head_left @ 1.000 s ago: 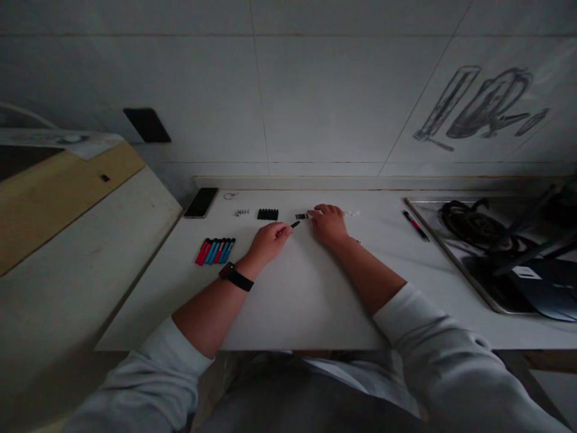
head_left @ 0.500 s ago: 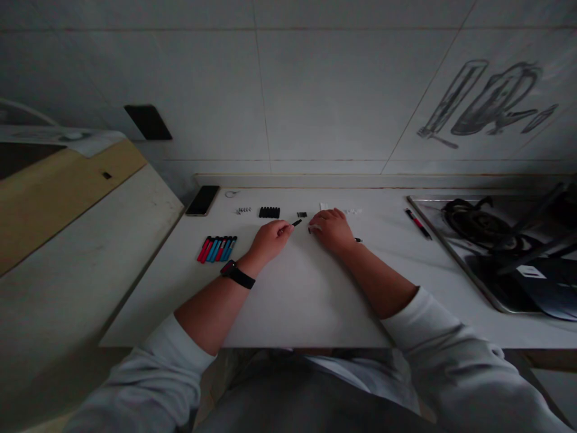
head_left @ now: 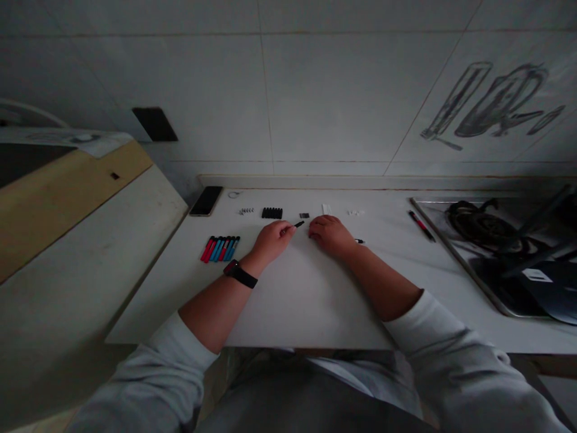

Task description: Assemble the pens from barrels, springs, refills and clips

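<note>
My left hand (head_left: pixel 273 237), with a dark watch on its wrist, pinches a small black pen part (head_left: pixel 299 224) that points toward the right. Close by on the right, my right hand (head_left: pixel 332 234) rests low over the table with its fingers curled inward; whatever they hold is hidden. Behind the hands lie a row of black pen parts (head_left: pixel 272 213), a few tiny dark pieces (head_left: pixel 304 215), thin white strips (head_left: pixel 326 209) and small white bits (head_left: pixel 354 213). A black-tipped object (head_left: pixel 359 241) sticks out beside my right wrist.
Several red and blue pen barrels (head_left: pixel 220 249) lie at left, with small springs (head_left: pixel 246 211) behind. A phone (head_left: pixel 206 201) and thin ring (head_left: pixel 234 194) lie near the wall. At right are a red-and-black pen (head_left: pixel 422 226) and a metal-rimmed stove (head_left: pixel 478 282).
The fingers of my right hand have curled in, and a whitish bit seen at them earlier no longer shows. My left hand keeps its pinch on the black part. The view has shifted slightly.
</note>
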`<action>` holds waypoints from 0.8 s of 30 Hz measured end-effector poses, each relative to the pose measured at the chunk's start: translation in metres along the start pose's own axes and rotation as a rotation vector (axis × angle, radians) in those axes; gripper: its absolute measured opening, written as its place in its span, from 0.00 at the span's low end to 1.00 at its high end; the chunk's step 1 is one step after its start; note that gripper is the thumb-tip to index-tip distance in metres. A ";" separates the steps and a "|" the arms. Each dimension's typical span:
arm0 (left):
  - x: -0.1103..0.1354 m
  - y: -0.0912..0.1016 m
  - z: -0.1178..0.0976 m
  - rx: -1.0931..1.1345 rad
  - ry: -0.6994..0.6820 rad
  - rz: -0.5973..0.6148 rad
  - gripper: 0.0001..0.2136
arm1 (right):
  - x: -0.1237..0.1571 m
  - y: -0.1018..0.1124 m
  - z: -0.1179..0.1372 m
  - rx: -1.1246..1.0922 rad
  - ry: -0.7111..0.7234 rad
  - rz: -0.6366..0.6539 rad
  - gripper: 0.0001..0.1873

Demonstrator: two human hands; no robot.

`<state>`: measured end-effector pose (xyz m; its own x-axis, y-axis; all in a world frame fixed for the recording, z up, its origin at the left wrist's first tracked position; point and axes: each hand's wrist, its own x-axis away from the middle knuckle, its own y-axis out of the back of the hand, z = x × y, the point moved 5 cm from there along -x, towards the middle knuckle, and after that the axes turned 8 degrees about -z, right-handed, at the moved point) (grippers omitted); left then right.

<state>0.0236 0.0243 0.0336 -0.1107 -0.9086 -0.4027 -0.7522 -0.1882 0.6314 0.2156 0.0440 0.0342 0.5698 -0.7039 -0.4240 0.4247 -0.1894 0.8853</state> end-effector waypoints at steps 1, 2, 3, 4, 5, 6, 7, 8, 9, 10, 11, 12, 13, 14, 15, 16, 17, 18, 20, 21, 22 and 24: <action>0.000 0.000 0.001 0.001 0.003 -0.002 0.10 | 0.001 0.002 0.001 -0.019 -0.015 -0.003 0.10; 0.000 0.000 0.002 0.005 0.007 -0.004 0.09 | 0.002 0.004 0.001 -0.044 -0.041 -0.015 0.10; 0.000 -0.001 0.002 0.012 0.008 -0.004 0.09 | 0.004 0.007 0.000 -0.077 -0.075 -0.035 0.11; 0.000 -0.001 0.002 0.021 0.004 -0.002 0.08 | 0.006 0.011 -0.001 -0.113 -0.111 -0.063 0.11; 0.000 -0.001 0.002 0.029 -0.005 0.000 0.08 | 0.008 0.015 -0.001 -0.151 -0.141 -0.097 0.11; 0.000 -0.002 0.001 0.034 -0.018 0.002 0.07 | 0.011 0.018 -0.002 -0.187 -0.163 -0.135 0.10; 0.001 -0.002 0.000 0.037 -0.033 0.006 0.07 | 0.013 0.022 -0.002 -0.221 -0.175 -0.173 0.10; 0.001 -0.002 -0.001 0.038 -0.047 0.011 0.07 | 0.016 0.024 -0.002 -0.252 -0.181 -0.208 0.09; 0.001 -0.003 -0.002 0.038 -0.057 0.017 0.07 | 0.017 0.026 -0.002 -0.281 -0.186 -0.236 0.09; 0.002 -0.003 -0.003 0.040 -0.064 0.024 0.07 | 0.019 0.027 -0.002 -0.307 -0.193 -0.258 0.08; 0.002 -0.003 -0.004 0.042 -0.069 0.030 0.07 | 0.020 0.027 -0.002 -0.332 -0.202 -0.272 0.08; 0.002 -0.004 -0.005 0.045 -0.072 0.035 0.07 | 0.020 0.026 -0.003 -0.353 -0.210 -0.279 0.08; 0.003 -0.004 -0.005 0.047 -0.074 0.038 0.08 | 0.020 0.025 -0.003 -0.372 -0.216 -0.280 0.08; 0.003 -0.004 -0.006 0.050 -0.076 0.040 0.08 | 0.020 0.024 -0.002 -0.387 -0.219 -0.280 0.08; 0.003 -0.004 -0.006 0.055 -0.080 0.040 0.07 | 0.019 0.023 -0.002 -0.398 -0.218 -0.277 0.09; 0.003 -0.003 -0.007 0.058 -0.084 0.039 0.07 | 0.019 0.023 -0.002 -0.406 -0.216 -0.274 0.09; 0.003 -0.003 -0.007 0.060 -0.090 0.036 0.07 | 0.019 0.022 -0.001 -0.411 -0.213 -0.270 0.09; 0.003 -0.003 -0.007 0.060 -0.097 0.035 0.07 | 0.019 0.022 -0.001 -0.412 -0.213 -0.266 0.09; 0.003 -0.004 -0.008 0.051 -0.109 0.037 0.07 | 0.019 0.021 0.000 -0.408 -0.216 -0.259 0.09; 0.003 -0.004 -0.008 0.045 -0.114 0.040 0.07 | 0.019 0.021 0.000 -0.407 -0.218 -0.254 0.09; 0.003 -0.004 -0.009 0.041 -0.118 0.043 0.07 | 0.019 0.020 0.001 -0.408 -0.217 -0.250 0.09; 0.003 -0.004 -0.010 0.037 -0.126 0.045 0.06 | 0.019 0.020 0.002 -0.413 -0.205 -0.240 0.08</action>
<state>0.0331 0.0182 0.0360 -0.2239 -0.8614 -0.4558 -0.7675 -0.1324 0.6272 0.2331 0.0258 0.0440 0.2902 -0.8015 -0.5228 0.7923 -0.1052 0.6010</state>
